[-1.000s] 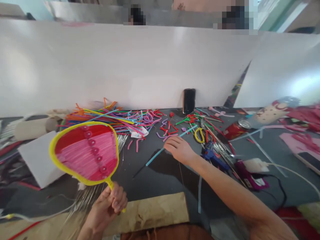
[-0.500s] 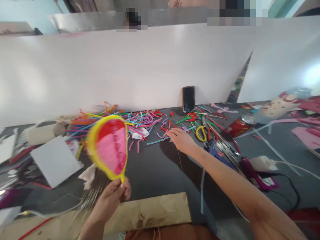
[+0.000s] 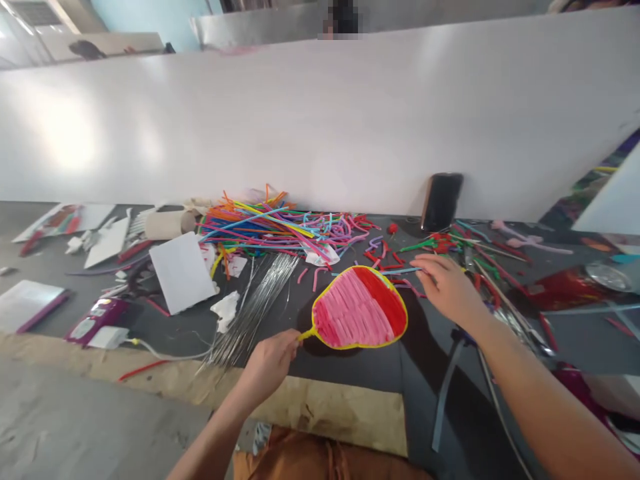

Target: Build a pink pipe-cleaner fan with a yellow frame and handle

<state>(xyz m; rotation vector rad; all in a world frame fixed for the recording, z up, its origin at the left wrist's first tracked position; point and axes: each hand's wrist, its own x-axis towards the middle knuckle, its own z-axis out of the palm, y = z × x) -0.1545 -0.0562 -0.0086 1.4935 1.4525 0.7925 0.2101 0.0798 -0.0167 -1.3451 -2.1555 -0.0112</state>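
Note:
My left hand [image 3: 274,360] is closed round the short yellow handle of a fan-shaped piece [image 3: 357,310]. The piece has a yellow fuzzy rim, with pink filling and a red band at its far end. It is held tilted above the dark table. My right hand [image 3: 445,287], just right of the piece, pinches the end of a light blue pipe cleaner [image 3: 403,271]. Part of that pipe cleaner is hidden behind the piece. Short red and purple pipe cleaner bits [image 3: 383,250] lie beyond it.
A heap of coloured pipe cleaners [image 3: 260,223] lies along the white board [image 3: 280,127]. Metal wires [image 3: 260,300] and a white card [image 3: 183,273] are on the left. A phone [image 3: 443,201] leans at the back; a red can [image 3: 575,288] lies right.
My left hand has swung the fan-shaped piece rightward and turned it from upright to sideways. My right hand now lifts an end of the light blue pipe cleaner. The view has shifted left.

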